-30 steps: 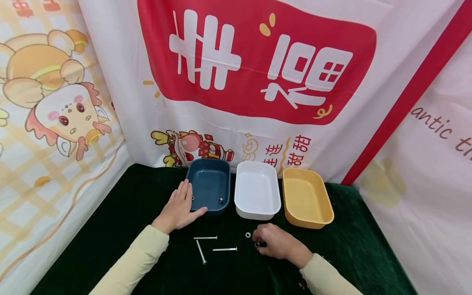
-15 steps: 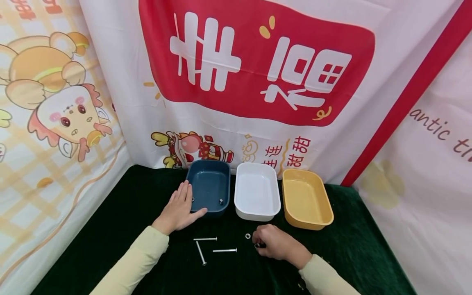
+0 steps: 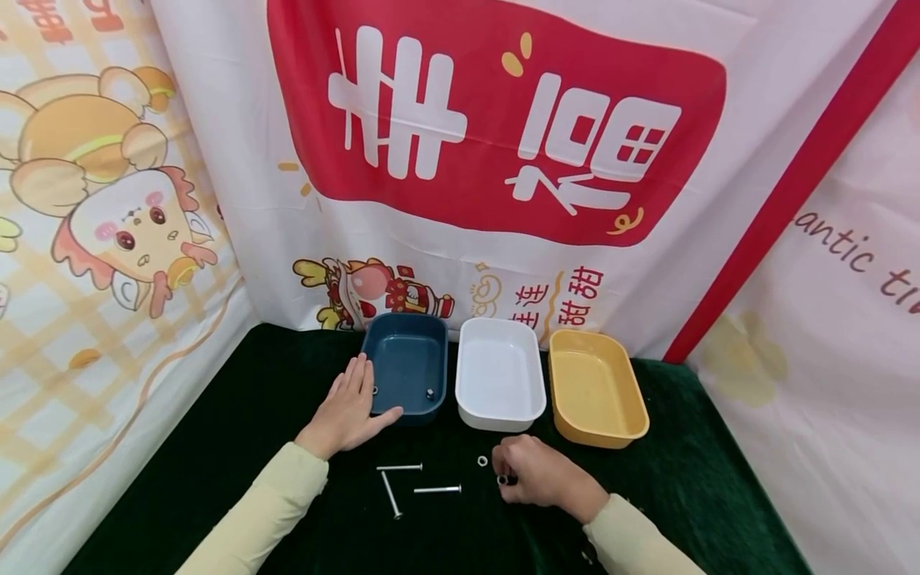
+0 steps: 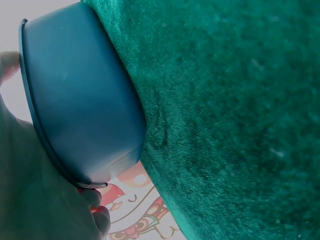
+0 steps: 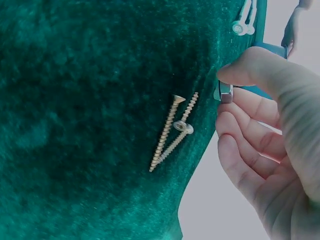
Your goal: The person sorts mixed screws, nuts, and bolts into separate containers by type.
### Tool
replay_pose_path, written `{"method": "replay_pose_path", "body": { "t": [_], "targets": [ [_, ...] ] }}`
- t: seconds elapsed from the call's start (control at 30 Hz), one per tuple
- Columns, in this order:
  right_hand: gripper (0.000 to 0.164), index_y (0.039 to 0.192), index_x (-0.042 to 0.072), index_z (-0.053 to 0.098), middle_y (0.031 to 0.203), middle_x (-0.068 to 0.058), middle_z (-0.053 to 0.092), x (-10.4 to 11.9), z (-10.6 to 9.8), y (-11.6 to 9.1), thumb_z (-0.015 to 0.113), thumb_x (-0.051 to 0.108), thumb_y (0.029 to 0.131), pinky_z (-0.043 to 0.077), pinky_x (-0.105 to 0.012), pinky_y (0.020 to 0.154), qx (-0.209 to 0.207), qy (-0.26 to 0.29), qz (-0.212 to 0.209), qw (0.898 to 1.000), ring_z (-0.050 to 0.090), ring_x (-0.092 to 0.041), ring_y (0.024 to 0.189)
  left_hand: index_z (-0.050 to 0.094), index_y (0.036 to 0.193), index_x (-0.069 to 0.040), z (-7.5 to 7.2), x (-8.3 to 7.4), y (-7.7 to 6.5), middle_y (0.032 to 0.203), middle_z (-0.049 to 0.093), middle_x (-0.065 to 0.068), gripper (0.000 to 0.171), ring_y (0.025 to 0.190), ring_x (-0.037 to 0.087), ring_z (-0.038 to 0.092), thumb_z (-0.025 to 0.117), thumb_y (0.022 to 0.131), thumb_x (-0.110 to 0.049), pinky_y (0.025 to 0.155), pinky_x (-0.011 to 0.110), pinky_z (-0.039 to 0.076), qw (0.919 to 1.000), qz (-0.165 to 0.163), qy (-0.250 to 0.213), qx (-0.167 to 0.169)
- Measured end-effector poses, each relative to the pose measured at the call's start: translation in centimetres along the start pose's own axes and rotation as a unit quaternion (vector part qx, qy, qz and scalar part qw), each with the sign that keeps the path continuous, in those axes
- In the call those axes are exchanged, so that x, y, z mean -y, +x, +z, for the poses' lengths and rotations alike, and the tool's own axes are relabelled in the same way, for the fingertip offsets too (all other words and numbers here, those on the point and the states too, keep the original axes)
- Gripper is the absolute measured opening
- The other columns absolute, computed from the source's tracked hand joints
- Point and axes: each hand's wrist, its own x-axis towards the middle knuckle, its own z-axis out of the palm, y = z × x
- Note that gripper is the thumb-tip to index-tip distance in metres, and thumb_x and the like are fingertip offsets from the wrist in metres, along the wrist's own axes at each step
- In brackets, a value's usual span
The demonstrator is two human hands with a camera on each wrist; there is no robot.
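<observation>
My left hand [image 3: 346, 409] rests with straight fingers over the left front rim of the blue tray [image 3: 410, 351]; the left wrist view shows the thumb and fingertips at the rim of this tray [image 4: 80, 95]. Two small nuts lie in the tray, one nut [image 3: 430, 394] near its front right and another nut [image 3: 374, 390] beside my fingers. Low over the green cloth, my right hand [image 3: 535, 471] pinches a metal nut [image 5: 226, 92] between thumb and finger. Just left of it, a loose nut [image 3: 482, 461] lies on the cloth.
Three long bolts, among them one bolt [image 3: 438, 489], lie on the cloth between my hands. A white tray [image 3: 501, 415] and a yellow tray [image 3: 600, 435] stand right of the blue one. Three brassy screws [image 5: 165, 135] lie together near the cloth's edge.
</observation>
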Motion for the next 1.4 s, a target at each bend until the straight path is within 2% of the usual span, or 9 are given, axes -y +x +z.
{"method": "replay_pose_path", "body": {
  "t": [0.4,0.73,1.1,1.4],
  "targets": [
    [0.015,0.093,0.021,0.070,0.090,0.010,0.065,1.0,-2.1,0.2,0.084,0.019,0.086,0.054,-0.015,0.068,-0.032,-0.014,-0.016,0.999,0.058,0.005,0.078,0.010,0.166,0.009,-0.1,0.1,0.2,0.176,0.002,0.027,0.111,0.164,0.048,0.005,0.051,0.101,-0.070,0.132,0.064,0.014,1.0000,0.006,0.000,0.001],
    [0.014,0.095,0.014,0.072,0.089,0.005,0.069,1.8,-3.9,0.7,0.084,0.015,0.087,0.056,-0.015,0.070,-0.066,-0.001,-0.026,0.998,0.062,-0.002,0.077,0.009,0.166,0.008,0.2,0.2,0.4,0.177,0.001,0.026,0.113,0.165,0.046,0.004,0.051,0.099,-0.073,0.133,0.063,0.012,1.0000,0.003,-0.003,0.000],
    [0.014,0.091,0.015,0.070,0.084,0.006,0.066,3.1,-4.9,1.5,0.083,0.019,0.086,0.053,-0.014,0.068,-0.129,-0.039,-0.058,0.989,0.056,0.000,0.074,0.009,0.166,0.008,0.2,0.3,0.2,0.177,0.001,0.026,0.113,0.165,0.047,0.004,0.052,0.099,-0.073,0.133,0.064,0.012,1.0000,0.005,-0.005,-0.003],
    [0.013,0.091,0.013,0.070,0.087,0.002,0.068,4.0,-5.6,3.0,0.082,0.017,0.088,0.055,-0.015,0.070,-0.150,-0.034,-0.065,0.986,0.064,-0.008,0.077,0.010,0.166,0.008,0.2,0.2,0.0,0.177,0.002,0.026,0.111,0.165,0.047,0.004,0.052,0.100,-0.071,0.132,0.064,0.013,0.9999,0.008,-0.008,0.003]
  ]
}}
